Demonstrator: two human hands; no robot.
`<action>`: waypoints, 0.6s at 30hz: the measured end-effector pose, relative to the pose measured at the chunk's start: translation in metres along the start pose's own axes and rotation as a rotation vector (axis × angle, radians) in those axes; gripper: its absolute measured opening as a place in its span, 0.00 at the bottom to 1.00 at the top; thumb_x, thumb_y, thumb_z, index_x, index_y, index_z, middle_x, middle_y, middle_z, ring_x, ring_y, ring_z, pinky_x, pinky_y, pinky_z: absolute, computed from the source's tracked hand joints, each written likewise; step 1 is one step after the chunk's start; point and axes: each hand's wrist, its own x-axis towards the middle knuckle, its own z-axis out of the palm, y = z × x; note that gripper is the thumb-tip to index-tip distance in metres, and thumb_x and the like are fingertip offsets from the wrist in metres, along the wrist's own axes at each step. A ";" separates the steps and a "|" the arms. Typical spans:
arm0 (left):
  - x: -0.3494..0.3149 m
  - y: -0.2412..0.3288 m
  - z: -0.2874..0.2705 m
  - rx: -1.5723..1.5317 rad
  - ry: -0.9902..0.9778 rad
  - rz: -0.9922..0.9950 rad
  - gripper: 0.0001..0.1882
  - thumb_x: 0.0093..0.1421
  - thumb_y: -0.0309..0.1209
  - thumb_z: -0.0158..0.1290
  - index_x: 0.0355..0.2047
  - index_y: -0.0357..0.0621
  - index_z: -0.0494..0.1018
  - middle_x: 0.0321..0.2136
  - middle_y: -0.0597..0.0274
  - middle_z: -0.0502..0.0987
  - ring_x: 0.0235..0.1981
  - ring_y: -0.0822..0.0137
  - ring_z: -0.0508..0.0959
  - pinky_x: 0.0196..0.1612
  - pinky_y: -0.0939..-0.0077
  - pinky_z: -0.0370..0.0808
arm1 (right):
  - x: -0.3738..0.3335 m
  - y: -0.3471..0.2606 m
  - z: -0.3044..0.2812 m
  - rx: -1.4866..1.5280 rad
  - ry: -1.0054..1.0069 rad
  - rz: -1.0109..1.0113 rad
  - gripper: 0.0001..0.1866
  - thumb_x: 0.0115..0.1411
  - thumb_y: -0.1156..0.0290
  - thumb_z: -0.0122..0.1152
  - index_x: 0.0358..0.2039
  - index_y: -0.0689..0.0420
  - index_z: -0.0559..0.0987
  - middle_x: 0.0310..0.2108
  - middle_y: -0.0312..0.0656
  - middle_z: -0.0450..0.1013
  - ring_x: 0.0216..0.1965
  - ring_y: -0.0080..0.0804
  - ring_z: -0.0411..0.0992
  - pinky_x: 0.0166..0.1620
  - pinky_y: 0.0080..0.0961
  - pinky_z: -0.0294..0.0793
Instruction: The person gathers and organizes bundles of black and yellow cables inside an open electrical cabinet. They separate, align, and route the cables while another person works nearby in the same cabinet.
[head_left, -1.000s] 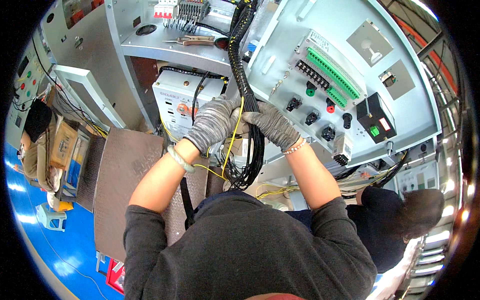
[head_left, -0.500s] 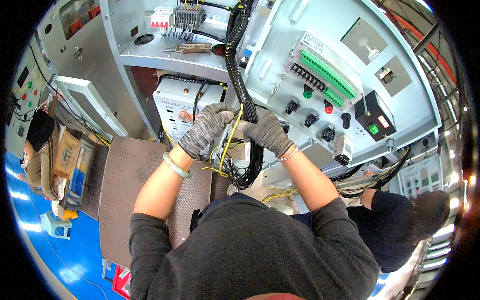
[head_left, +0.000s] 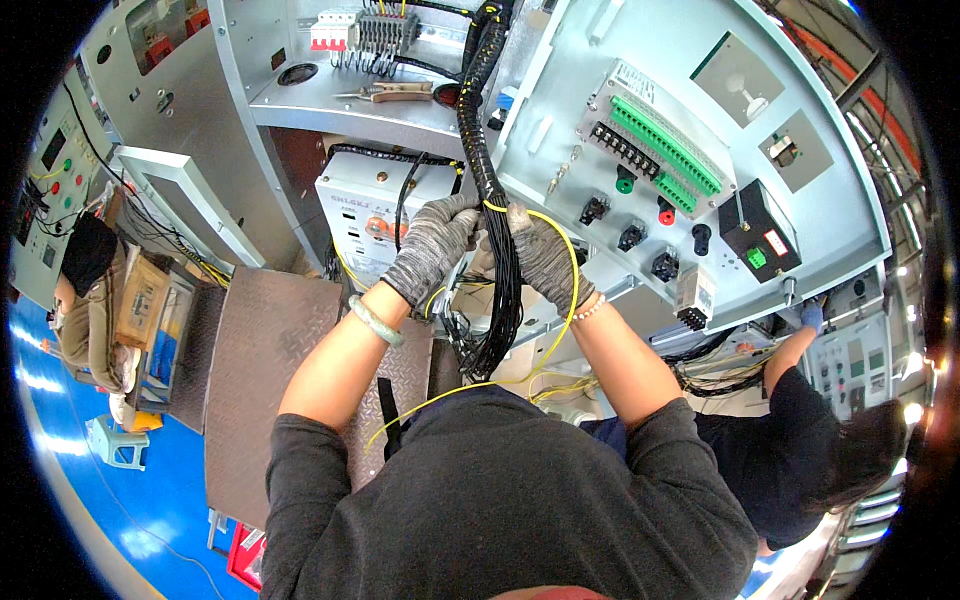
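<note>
Black wire bundle [head_left: 506,300] is hung by lower-left corner of pale panel [head_left: 570,80], crossed by yellow wire [head_left: 575,280]; flanked by left hand [head_left: 435,245] and right hand [head_left: 547,262], both curled; exact pinch cannot be told; crossing could be loosened if wire's slack loop is snagged.

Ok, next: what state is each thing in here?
Left hand: gloved, fingers curled beside the bundle
Right hand: gloved, against the bundle, grip partly hidden
Black wire bundle: wrapped above, loose wires below
Yellow wire: across the bundle's front, long end loose
Pliers: lying on the shelf
Green terminal strip: no wires seen in it
Stool: upright
</note>
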 end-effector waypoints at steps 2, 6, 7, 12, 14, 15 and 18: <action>-0.002 0.005 0.003 -0.209 0.013 -0.082 0.13 0.59 0.28 0.45 0.43 0.39 0.72 0.21 0.69 0.71 0.22 0.78 0.69 0.21 0.86 0.67 | 0.001 0.003 -0.002 -0.039 -0.011 -0.022 0.28 0.59 0.43 0.42 0.32 0.58 0.74 0.21 0.37 0.71 0.21 0.24 0.71 0.24 0.22 0.75; -0.009 0.024 -0.001 -0.207 -0.074 -0.071 0.16 0.57 0.35 0.50 0.44 0.42 0.71 0.22 0.71 0.70 0.18 0.81 0.65 0.15 0.89 0.59 | 0.002 -0.004 -0.008 -0.315 -0.060 -0.148 0.22 0.59 0.50 0.48 0.33 0.60 0.74 0.22 0.36 0.72 0.21 0.23 0.71 0.27 0.21 0.73; -0.009 0.025 0.000 -0.199 -0.080 -0.063 0.18 0.57 0.40 0.50 0.44 0.42 0.71 0.24 0.71 0.71 0.17 0.81 0.64 0.15 0.90 0.57 | -0.003 -0.009 -0.006 -0.368 -0.044 -0.143 0.15 0.58 0.59 0.53 0.33 0.60 0.74 0.22 0.37 0.73 0.22 0.22 0.70 0.29 0.21 0.72; -0.008 0.012 -0.002 -0.252 -0.208 -0.134 0.18 0.58 0.38 0.51 0.44 0.41 0.70 0.25 0.72 0.72 0.18 0.85 0.65 0.16 0.93 0.58 | -0.001 -0.009 -0.010 -0.724 0.046 -0.293 0.17 0.53 0.62 0.58 0.37 0.62 0.75 0.25 0.41 0.73 0.25 0.24 0.70 0.31 0.23 0.71; -0.014 0.015 0.004 -0.268 -0.195 -0.122 0.18 0.58 0.37 0.51 0.45 0.40 0.70 0.25 0.72 0.72 0.18 0.85 0.65 0.16 0.93 0.58 | -0.010 -0.020 -0.007 -0.854 0.094 -0.332 0.16 0.52 0.64 0.58 0.37 0.62 0.75 0.25 0.43 0.72 0.25 0.27 0.69 0.31 0.26 0.71; -0.011 0.010 0.006 -0.288 -0.206 -0.124 0.17 0.58 0.33 0.51 0.46 0.41 0.68 0.26 0.72 0.72 0.19 0.85 0.66 0.17 0.94 0.61 | -0.006 -0.016 -0.010 -0.877 0.102 -0.345 0.15 0.50 0.64 0.58 0.35 0.60 0.75 0.26 0.51 0.72 0.29 0.44 0.72 0.36 0.34 0.71; -0.004 0.002 0.004 -0.152 -0.200 -0.090 0.17 0.59 0.36 0.49 0.47 0.42 0.68 0.32 0.66 0.74 0.28 0.78 0.72 0.23 0.86 0.72 | -0.008 -0.020 -0.007 -0.960 0.102 -0.253 0.17 0.51 0.66 0.58 0.38 0.62 0.73 0.27 0.46 0.70 0.27 0.30 0.69 0.34 0.27 0.70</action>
